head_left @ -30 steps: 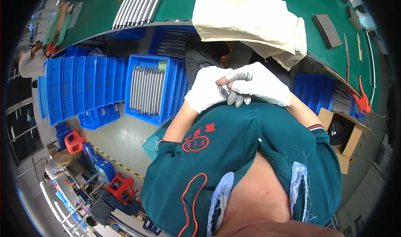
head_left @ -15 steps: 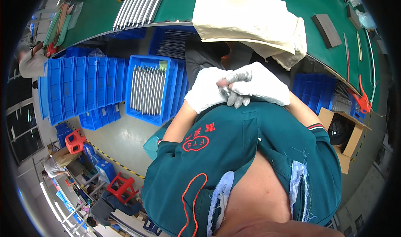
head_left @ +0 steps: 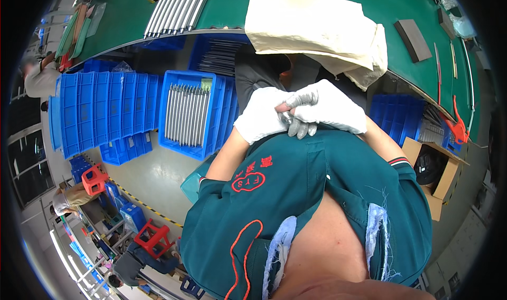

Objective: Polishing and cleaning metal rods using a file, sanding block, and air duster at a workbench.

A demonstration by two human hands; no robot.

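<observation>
My left hand [head_left: 262, 114] and my right hand [head_left: 334, 109] are clasped together in front of my belly. Both wear white gloves with grey-coated fingers, and a bare fingertip pokes out where they meet. The right hand's fingers lie across the left's, and grey fingertips show just below. Both hands are closed, and no object is visible in them; the space between the palms is hidden. Just beyond them, a cream cloth [head_left: 309, 22] lies folded on the green table [head_left: 227, 7] and hangs over its near edge.
A blue crate [head_left: 165, 115] of silver rods stands left of me beside stacked blue crates [head_left: 100, 107]. More silver tubes [head_left: 177, 9] lie on the table, with a dark grey block [head_left: 413, 40] at right. An open cardboard box [head_left: 441, 176] and red stools [head_left: 153, 238] stand around; people work at far left.
My hands stay clasped in nearly the same place, the fingers at their meeting point shifted slightly. At the lower left, a distant person has bent or moved a little.
</observation>
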